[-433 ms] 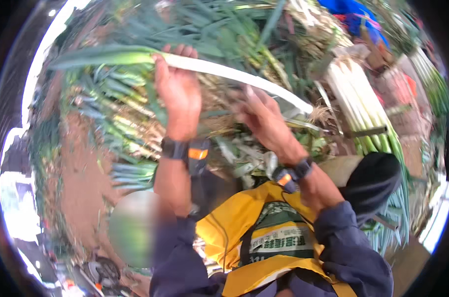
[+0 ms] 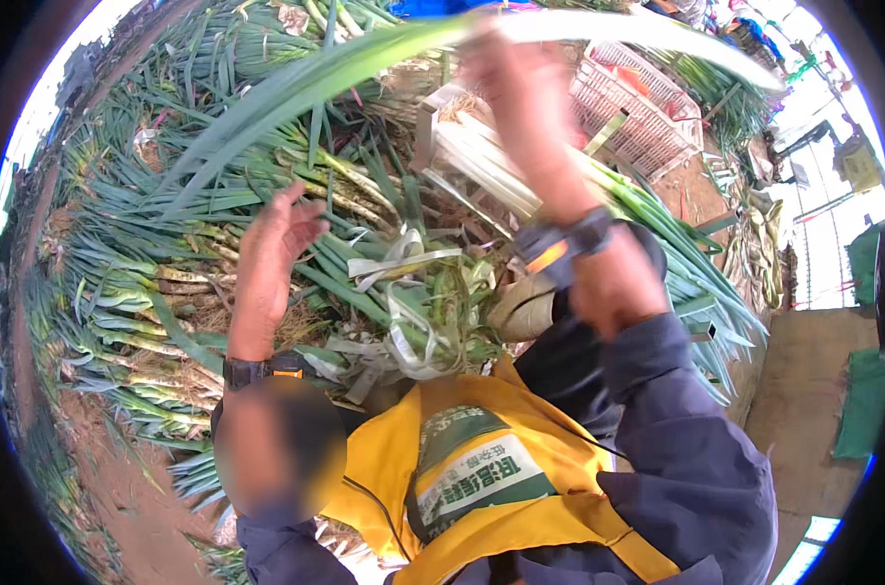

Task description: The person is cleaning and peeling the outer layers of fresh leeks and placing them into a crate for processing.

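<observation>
Leek (image 2: pixel 364 63) is held aloft by the right hand (image 2: pixel 522 93), whose fingers are closed around it near the change from green to white, although exact finger placement is blurred. The long axis is laid crosswise: the pale shank is extended to the right of these fingers and bowed slightly downward at its end, while the green leaves are trailed to the left and nearer the body. The left hand (image 2: pixel 270 258) is raised without a load, its fingers slightly apart; the leaves are passed just beyond its fingertips, apparently without contact, and are ended to their left. The right hand is thus the nearer, being in contact. Below the right fingers, a bundle of white-stemmed leeks (image 2: pixel 481 161) is partly covered by the right forearm, its green tops being directed to the lower right. A pink plastic crate (image 2: pixel 647 97) is placed to the right of the right fingers, below the shank. Loose leeks (image 2: pixel 174 278) are spread to the left of the left fingers, and leaf scraps (image 2: pixel 418 322) are gathered to their lower right. No obstacle is seen between the left fingers and the leaves.
</observation>
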